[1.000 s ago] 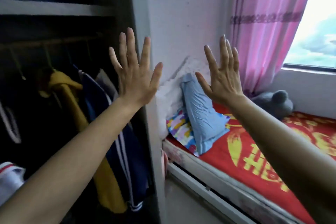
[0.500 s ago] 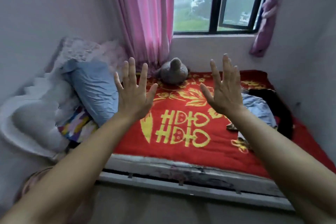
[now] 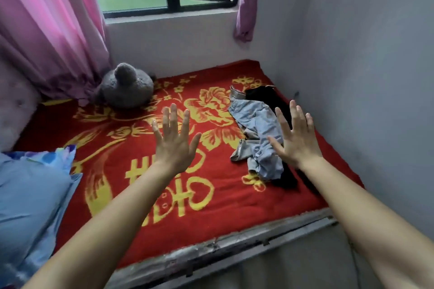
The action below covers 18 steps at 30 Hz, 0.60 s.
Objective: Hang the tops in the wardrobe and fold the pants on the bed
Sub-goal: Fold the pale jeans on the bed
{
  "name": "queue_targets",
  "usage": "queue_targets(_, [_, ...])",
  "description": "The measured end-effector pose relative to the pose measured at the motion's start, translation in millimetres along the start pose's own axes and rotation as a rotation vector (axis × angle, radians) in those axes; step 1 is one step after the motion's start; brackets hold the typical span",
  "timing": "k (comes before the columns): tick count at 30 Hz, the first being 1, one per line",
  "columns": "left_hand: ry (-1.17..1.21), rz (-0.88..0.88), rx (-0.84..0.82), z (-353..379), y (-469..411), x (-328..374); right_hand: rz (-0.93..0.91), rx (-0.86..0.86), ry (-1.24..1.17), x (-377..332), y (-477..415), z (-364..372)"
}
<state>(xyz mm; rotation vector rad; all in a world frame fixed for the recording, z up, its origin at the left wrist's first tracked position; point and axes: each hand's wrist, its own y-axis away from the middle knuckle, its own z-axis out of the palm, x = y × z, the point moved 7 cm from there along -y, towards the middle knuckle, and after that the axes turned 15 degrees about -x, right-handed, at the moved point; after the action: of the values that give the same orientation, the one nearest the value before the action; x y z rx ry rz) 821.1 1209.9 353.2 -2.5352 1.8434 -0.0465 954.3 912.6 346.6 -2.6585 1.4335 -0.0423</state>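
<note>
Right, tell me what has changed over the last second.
The view swung right, from the wardrobe to the bed, and now faces the crumpled light blue garment and black garment by the wall. The left hand and right hand stay raised, fingers spread, holding nothing. Nothing taken or let go.

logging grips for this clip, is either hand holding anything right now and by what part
Nothing is held. The left hand and the right hand are both raised, open, with fingers spread; the crumpled clothes lie on the bed.
</note>
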Motion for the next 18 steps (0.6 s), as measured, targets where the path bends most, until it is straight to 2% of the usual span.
queue_targets(5, [0.035, 0.137, -0.134, 41.6, -95.0, 68.7, 0.179, -0.065, -0.01, 81.0, -25.6, 27.0])
queue_targets(10, [0.061, 0.257, -0.236, 93.8, -165.6, 142.4, 0.283, -0.125, -0.036, 155.1, -50.6, 70.6])
queue_targets(14, [0.11, 0.226, -0.345, 153.7, -209.5, 182.7, 0.277, -0.197, -0.063, 205.9, -83.1, 130.9])
queue_targets(18, [0.105, 0.104, -0.45, 221.6, -237.8, 201.6, 0.265, -0.342, -0.144, 241.5, -121.6, 209.0])
